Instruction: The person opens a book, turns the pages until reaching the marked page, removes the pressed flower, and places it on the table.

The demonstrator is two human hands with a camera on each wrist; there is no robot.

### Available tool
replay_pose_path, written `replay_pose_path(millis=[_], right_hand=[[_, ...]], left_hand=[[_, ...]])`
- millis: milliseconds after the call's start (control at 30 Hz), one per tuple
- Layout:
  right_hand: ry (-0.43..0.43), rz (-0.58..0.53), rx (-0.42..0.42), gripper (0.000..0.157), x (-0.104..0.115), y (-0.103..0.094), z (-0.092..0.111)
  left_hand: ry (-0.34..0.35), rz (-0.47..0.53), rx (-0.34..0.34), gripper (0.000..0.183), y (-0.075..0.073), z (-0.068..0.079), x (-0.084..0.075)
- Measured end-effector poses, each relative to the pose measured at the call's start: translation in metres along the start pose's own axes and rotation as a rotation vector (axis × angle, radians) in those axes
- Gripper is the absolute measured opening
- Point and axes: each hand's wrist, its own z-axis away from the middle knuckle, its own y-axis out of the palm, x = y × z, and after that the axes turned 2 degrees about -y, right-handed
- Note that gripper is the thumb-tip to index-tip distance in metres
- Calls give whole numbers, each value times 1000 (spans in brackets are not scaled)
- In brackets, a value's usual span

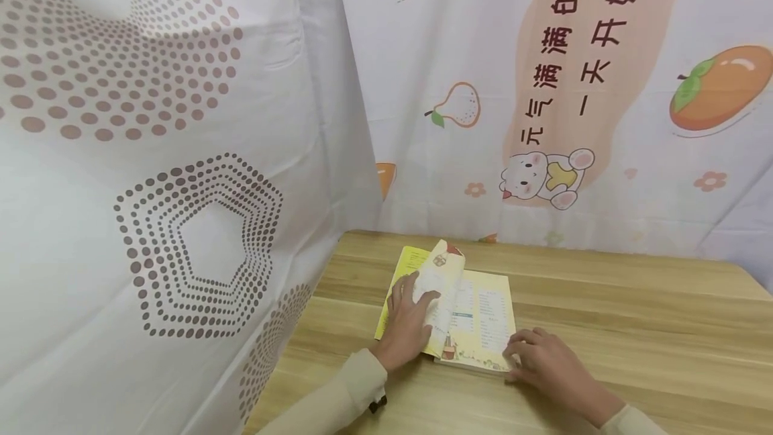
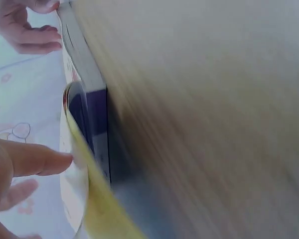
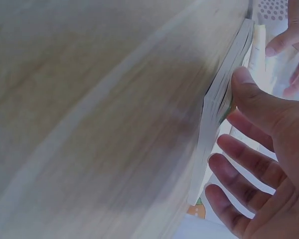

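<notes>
A book (image 1: pixel 494 314) lies spread on the wooden table, its right side showing a pale yellow page with printed columns. On the left are its bright yellow cover (image 1: pixel 403 262) and a curled, turned page (image 1: pixel 445 287). My left hand (image 1: pixel 407 321) rests on that page with fingers spread, and in the left wrist view a fingertip touches the paper. My right hand (image 1: pixel 546 364) is at the book's lower right corner. The right wrist view shows its thumb (image 3: pixel 244 82) against the page edges and the index finger close by, with the corner between them; the other fingers are loosely bent.
The wooden table (image 1: pixel 604 307) extends right of the book. A white curtain with dot patterns (image 1: pixel 199 247) hangs close on the left. Behind the table's far edge hangs a cloth printed with fruit and characters (image 1: pixel 483 173).
</notes>
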Motion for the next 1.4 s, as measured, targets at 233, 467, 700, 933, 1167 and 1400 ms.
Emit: replay_pose_path(millis=[233, 467, 700, 933, 1167, 1400], right_hand=[[18, -19, 25, 25, -1, -4, -2], [-9, -43, 27, 21, 2, -5, -9], [18, -6, 78, 24, 6, -7, -14], [-19, -25, 57, 22, 4, -6, -13], [-105, -34, -58, 25, -1, -9, -10], [-50, 13, -97, 27, 4, -11, -13]], left_hand=[[87, 25, 174, 38, -2, -3, 0], [178, 68, 313, 41, 2, 3, -2], [228, -24, 263, 24, 5, 5, -1], [236, -73, 241, 17, 4, 9, 1], [248, -118, 235, 18, 6, 12, 1], [232, -179, 262, 22, 8, 10, -3]])
